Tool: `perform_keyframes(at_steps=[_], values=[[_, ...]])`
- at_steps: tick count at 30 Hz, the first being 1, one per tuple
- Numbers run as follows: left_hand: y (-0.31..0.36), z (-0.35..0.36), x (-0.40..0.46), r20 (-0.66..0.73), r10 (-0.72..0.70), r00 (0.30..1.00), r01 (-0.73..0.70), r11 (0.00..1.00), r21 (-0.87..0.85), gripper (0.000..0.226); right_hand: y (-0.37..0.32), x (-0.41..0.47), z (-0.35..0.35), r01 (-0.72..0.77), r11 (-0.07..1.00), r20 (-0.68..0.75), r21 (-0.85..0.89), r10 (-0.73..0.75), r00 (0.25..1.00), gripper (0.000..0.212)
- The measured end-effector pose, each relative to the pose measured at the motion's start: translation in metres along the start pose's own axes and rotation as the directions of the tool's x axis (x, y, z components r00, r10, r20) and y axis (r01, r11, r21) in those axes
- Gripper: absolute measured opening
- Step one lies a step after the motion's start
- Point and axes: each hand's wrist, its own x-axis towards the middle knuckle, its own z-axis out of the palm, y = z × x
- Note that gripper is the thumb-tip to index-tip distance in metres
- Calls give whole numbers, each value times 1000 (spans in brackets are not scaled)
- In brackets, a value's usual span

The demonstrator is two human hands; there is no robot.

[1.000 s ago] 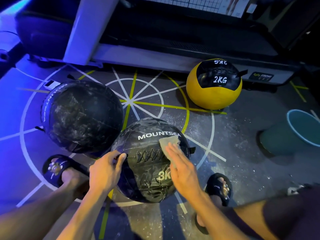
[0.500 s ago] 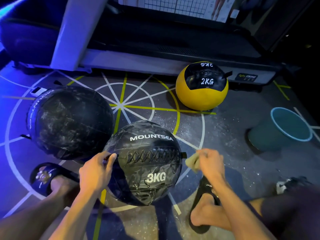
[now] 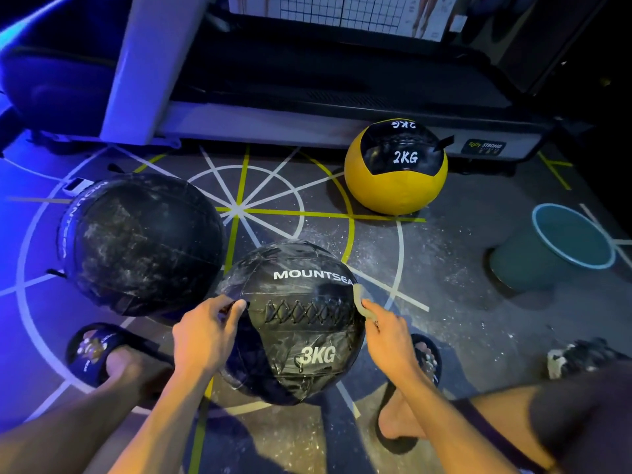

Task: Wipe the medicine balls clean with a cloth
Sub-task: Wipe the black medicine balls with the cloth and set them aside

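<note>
Pinching the cloth [image 3: 359, 300] in my right hand [image 3: 388, 336], I am bringing it back against the right side of the 3KG ball [image 3: 297, 323], after lifting it away a moment ago. My left hand [image 3: 201, 333] is still gripping the ball's left edge on the floor, so wiping is continuing there.

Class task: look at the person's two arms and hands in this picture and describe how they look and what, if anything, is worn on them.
Both forearms are bare as far as the frame shows: no sleeves, gloves or watch in view. The left hand shows no jewellery. The right hand has a small dark mark on one finger that may be a ring; it is too small to be sure.
</note>
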Motion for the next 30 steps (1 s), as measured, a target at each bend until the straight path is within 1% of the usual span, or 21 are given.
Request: perform_keyframes(at_steps=[2, 3, 4, 6, 8, 9, 10, 11, 12, 13, 16, 18, 19, 20, 22, 23, 24, 25, 28, 29, 30], values=[[3, 1, 0, 3, 8, 1000, -8, 1000, 10, 34, -3, -8, 10, -77, 995, -64, 63, 81, 995, 51], [4, 2, -1, 4, 8, 1000, -8, 1000, 14, 35, -5, -18, 20, -77, 993, -111, 94, 88, 990, 52], [5, 2, -1, 1, 9, 1000, -9, 1000, 17, 36, -10, -32, 33, -33, 991, -147, 131, 52, 988, 55], [6, 2, -3, -9, 13, 1000, -13, 1000, 18, 38, -16, -67, 53, 119, 974, -149, 191, -92, 985, 63], [5, 2, -2, -13, 7, 1000, -7, 1000, 21, 38, -5, -78, 54, 224, 969, -146, 101, -209, 967, 69], [3, 2, -2, -7, 2, 1000, -2, 1000, 27, 38, 5, -75, 52, 192, 980, -140, 53, -183, 973, 69], [3, 1, -1, -5, 1, 1000, -1, 1000, 31, 38, 13, -69, 48, 89, 995, -144, 35, -83, 986, 65], [4, 1, -1, -4, 6, 1000, -6, 999, 35, 38, 16, -61, 44, -57, 997, -162, 58, 66, 985, 59], [7, 2, -2, -7, 20, 1000, -20, 999, 40, 39, 14, -56, 41, -164, 981, -161, 101, 179, 971, 54], [9, 4, -3, -13, 36, 999, -36, 998, 47, 40, 8, -54, 40, -209, 967, -135, 145, 229, 964, 50], [12, 6, -3, -38, 45, 998, -42, 997, 62, 41, -19, -65, 41, -121, 966, -125, 229, 153, 980, 45], [10, 6, 1, -43, 38, 998, -36, 998, 54, 41, -22, -74, 42, -15, 972, -145, 233, 50, 988, 44], [9, 6, 3, -36, 32, 999, -30, 998, 51, 41, -16, -71, 41, -9, 973, -151, 230, 45, 987, 45], [10, 6, 4, -28, 33, 999, -31, 998, 55, 42, -9, -65, 41, -45, 970, -170, 237, 87, 982, 45], [14, 8, 3, -21, 56, 998, -54, 997, 60, 43, -5, -52, 40, -188, 941, -181, 283, 244, 953, 44], [17, 10, 0, -17, 68, 998, -66, 996, 64, 43, -9, -49, 41, -219, 924, -175, 314, 283, 943, 44], [20, 12, -2, -15, 76, 997, -75, 995, 71, 44, -19, -50, 41, -207, 922, -184, 326, 277, 943, 45], [23, 13, -3, -15, 79, 997, -78, 994, 79, 44, -29, -53, 42, -156, 931, -193, 329, 228, 954, 46], [23, 14, 0, -19, 77, 997, -75, 994, 78, 45, -39, -65, 44, 60, 961, -206, 271, -3, 979, 50], [22, 13, 2, -15, 76, 997, -75, 995, 70, 45, -29, -61, 45, 69, 965, -216, 252, -13, 976, 51], [22, 13, 2, -10, 79, 997, -78, 995, 63, 45, -18, -52, 43, 32, 971, -228, 239, 24, 973, 53]])
